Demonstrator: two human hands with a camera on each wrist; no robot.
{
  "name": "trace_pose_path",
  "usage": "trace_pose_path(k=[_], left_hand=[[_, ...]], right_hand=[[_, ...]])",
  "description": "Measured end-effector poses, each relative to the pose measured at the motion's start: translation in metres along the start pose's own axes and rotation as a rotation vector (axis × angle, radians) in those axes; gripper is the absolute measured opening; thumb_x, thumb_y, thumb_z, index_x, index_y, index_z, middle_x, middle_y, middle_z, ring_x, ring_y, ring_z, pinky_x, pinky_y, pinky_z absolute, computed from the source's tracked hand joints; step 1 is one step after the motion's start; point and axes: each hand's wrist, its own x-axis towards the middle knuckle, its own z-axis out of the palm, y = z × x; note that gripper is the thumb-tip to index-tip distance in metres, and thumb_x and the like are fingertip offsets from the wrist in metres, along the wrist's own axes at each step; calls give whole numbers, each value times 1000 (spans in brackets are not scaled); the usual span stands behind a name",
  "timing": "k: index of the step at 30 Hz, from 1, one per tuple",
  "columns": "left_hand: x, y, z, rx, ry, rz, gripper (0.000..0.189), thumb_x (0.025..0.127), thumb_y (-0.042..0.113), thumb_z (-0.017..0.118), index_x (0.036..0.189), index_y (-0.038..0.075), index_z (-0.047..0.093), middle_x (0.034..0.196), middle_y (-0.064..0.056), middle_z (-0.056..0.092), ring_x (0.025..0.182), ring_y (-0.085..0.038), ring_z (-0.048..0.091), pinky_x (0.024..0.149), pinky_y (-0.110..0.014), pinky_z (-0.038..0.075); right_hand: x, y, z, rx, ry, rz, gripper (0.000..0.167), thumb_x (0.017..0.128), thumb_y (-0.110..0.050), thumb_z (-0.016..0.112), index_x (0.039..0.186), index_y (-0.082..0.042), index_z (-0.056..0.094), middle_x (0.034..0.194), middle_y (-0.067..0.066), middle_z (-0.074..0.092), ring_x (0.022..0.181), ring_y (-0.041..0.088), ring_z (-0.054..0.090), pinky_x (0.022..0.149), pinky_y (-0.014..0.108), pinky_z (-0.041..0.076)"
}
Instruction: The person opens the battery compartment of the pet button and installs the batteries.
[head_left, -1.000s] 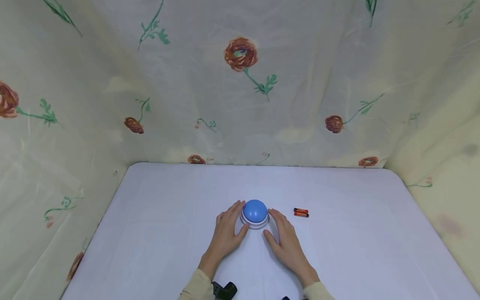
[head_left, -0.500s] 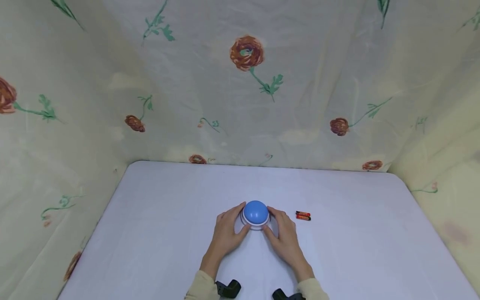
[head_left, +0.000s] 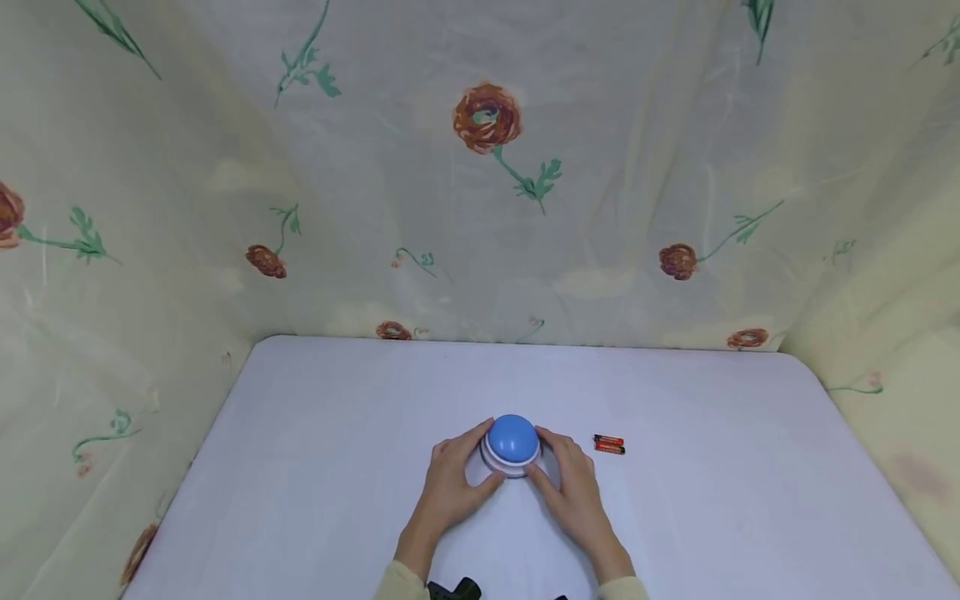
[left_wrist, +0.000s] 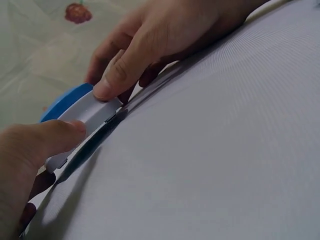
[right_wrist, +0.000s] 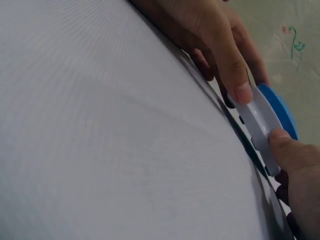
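Note:
A round push button (head_left: 513, 438) with a blue dome and a white base is at the middle of the table in the head view. My left hand (head_left: 452, 482) grips its left side, thumb at the near rim and fingers round the far side. On the opposite side my right hand (head_left: 572, 492) holds it the same way. Both wrist views show the thumbs pressed on the white base wall (left_wrist: 89, 111), its underside tilted up a little over a dark shadow. The fingertips behind the button are mostly hidden.
Two small red and black batteries (head_left: 609, 443) lie side by side to the right of the button. The white table (head_left: 337, 417) has rounded far corners, and a flower-printed curtain (head_left: 585, 275) encloses its back and sides. A dark wrist device (head_left: 457, 589) shows by the left sleeve.
My right thumb has come in against the button's near rim, and both hands now grip it where the right hand was looser before. The batteries lie unmoved; the head view has shifted slightly.

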Motion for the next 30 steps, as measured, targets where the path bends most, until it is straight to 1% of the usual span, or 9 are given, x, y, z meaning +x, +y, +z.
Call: trace_pose_path(k=[4,7,12,14,16,18,21,26,30], left_hand=[[-1,-1,-2,-64,2,15,80,75,37,78,144,26,40,142,6,49,128,-16,48,102,-46,36],[-1,-3,-4,-111,1,41,83,73,33,81,144,27,39,143,7,47,129,-18,47,100,-47,38],[-1,-4,-5,-147,-19,94,87,73,25,81,146,27,34,144,6,45,129,-18,43,105,-45,39],[-2,-3,-5,-142,-24,90,87,74,23,81,147,29,32,143,5,44,129,-18,42,106,-42,39],[-2,-2,-4,-128,-19,85,86,76,21,80,147,32,32,141,3,44,128,-18,41,106,-40,41],[-3,-2,-4,-110,-7,89,84,76,18,79,145,33,34,139,1,44,126,-18,41,104,-40,43],[-4,-3,-2,-90,23,96,80,76,14,79,143,34,39,137,0,45,123,-19,43,100,-38,46],[-4,-2,-2,-120,60,48,74,77,11,77,139,36,45,132,0,49,122,-19,48,97,-35,49],[-1,0,-3,-158,77,-7,70,80,7,73,138,35,46,128,1,51,116,-15,53,87,-28,52]], right_hand=[[-1,1,1,19,5,-5,55,87,-27,67,137,-17,46,129,5,57,122,24,50,103,47,29],[-2,1,1,35,0,1,55,88,-29,66,137,-18,45,130,4,57,122,24,50,104,48,28],[-3,0,1,101,8,12,54,88,-29,67,137,-20,46,128,1,57,122,22,49,105,47,30],[-3,0,0,141,7,19,54,87,-28,67,137,-22,47,128,-1,56,123,19,48,107,42,32],[-3,-1,-1,180,3,24,54,87,-27,68,136,-23,47,127,-4,55,123,16,48,107,32,34],[-3,-1,-1,206,-3,6,54,87,-26,68,136,-23,47,127,-5,54,121,14,49,103,26,38],[-2,-2,-2,232,-8,-39,53,87,-22,67,136,-19,47,125,-1,54,116,12,51,96,22,43],[-2,-4,-5,295,-11,-71,46,91,-15,62,135,-13,48,123,4,55,109,11,55,90,23,47],[0,-4,-8,349,-6,-40,41,93,-13,59,133,-10,49,120,4,57,104,14,59,88,19,48]])
